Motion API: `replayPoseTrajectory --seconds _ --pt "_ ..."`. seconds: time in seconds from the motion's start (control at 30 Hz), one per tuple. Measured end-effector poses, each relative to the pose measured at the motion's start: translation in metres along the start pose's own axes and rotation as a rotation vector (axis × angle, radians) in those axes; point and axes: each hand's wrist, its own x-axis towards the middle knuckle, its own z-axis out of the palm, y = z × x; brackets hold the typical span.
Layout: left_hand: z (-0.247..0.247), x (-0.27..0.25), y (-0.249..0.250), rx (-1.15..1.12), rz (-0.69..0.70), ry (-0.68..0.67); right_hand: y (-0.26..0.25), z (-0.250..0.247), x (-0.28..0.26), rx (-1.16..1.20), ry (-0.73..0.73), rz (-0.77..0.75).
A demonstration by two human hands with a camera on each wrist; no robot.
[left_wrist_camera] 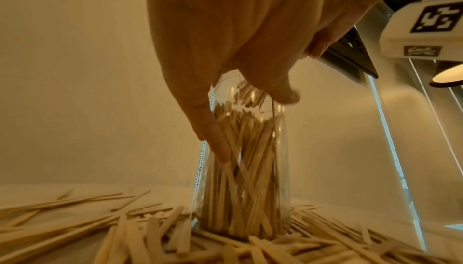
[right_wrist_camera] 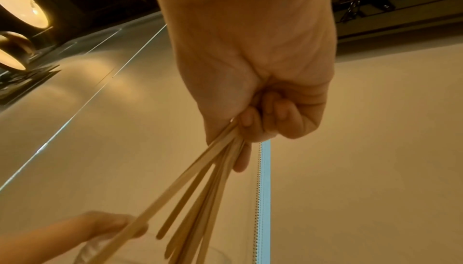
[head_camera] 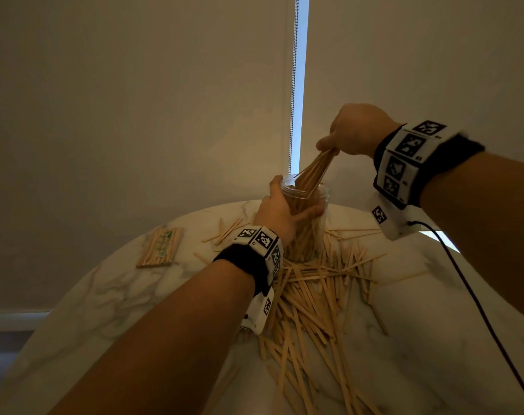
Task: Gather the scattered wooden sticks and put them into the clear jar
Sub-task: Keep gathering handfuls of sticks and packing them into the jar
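Observation:
A clear jar [head_camera: 310,232] [left_wrist_camera: 250,179] stands upright on the marble table [head_camera: 135,295], holding many wooden sticks. My left hand [head_camera: 280,209] [left_wrist_camera: 238,70] grips the jar near its rim, fingers wrapped round the wall. My right hand [head_camera: 349,133] [right_wrist_camera: 260,121] is raised above and right of the jar and grips a bundle of sticks [head_camera: 314,172] [right_wrist_camera: 200,199], whose lower ends slant down into the jar's mouth. Loose sticks [head_camera: 308,295] [left_wrist_camera: 150,234] lie scattered in a heap around the jar's base and toward me.
A flat packet of sticks [head_camera: 160,247] lies at the table's left. A few stray sticks [head_camera: 227,230] lie left of the jar. A black cable [head_camera: 476,301] hangs from my right wrist over the table's right side. A blind with a bead chain [head_camera: 293,85] hangs behind.

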Motion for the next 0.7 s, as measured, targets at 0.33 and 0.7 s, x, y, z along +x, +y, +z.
replayPoseTrajectory --seconds 0.33,0.7 --pt "0.004 0.006 -0.002 0.073 -0.04 0.009 0.01 0.026 -0.011 0.199 0.271 0.006" --pt "0.006 0.006 -0.004 0.082 -0.051 0.012 0.024 0.045 -0.028 0.271 0.262 -0.2"
